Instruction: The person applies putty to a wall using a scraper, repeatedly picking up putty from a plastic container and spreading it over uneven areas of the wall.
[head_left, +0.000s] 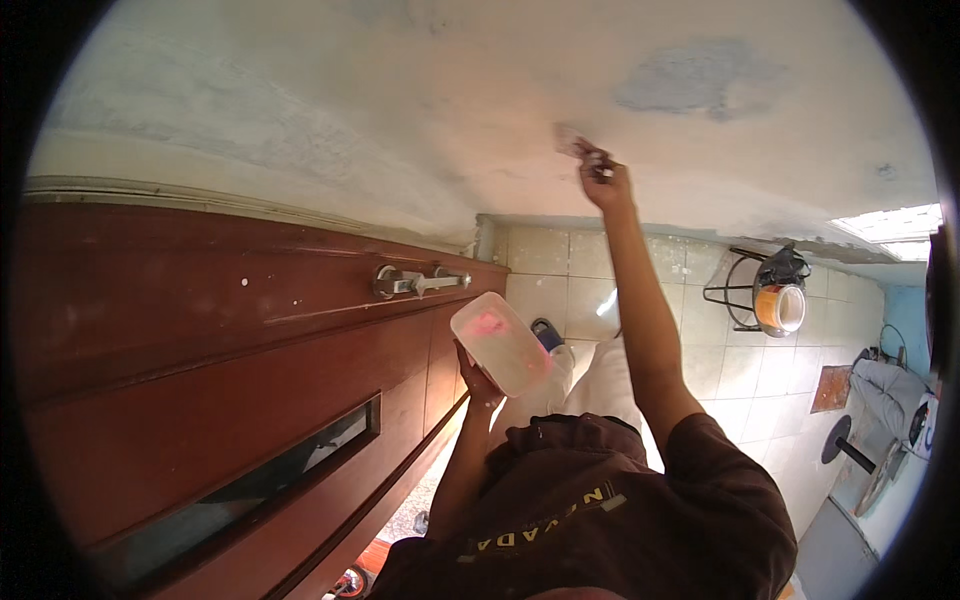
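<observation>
My left hand (480, 382) supports a translucent rectangular plastic tub (501, 349) from below and the side, in front of my legs. Pink shows on the tub's inside and along one edge; what it contains is unclear. With my arm stretched out, my right hand (604, 184) grips a flat hand tool (568, 140) against or very near the pale wall (495, 105). Motion blurs the tool's end, so I cannot tell whether it is a scraper or a brush. To the right of the tool, a grey patch (682, 79) marks the wall.
A reddish-brown door (225, 322) with a metal pull handle (421, 282) stands close on my left. On the tiled floor (536, 296), a stool (729, 292) at the right bears a paint-type bucket (781, 310) and a black plastic bag (784, 264). Grey cloth (885, 394) lies farther right.
</observation>
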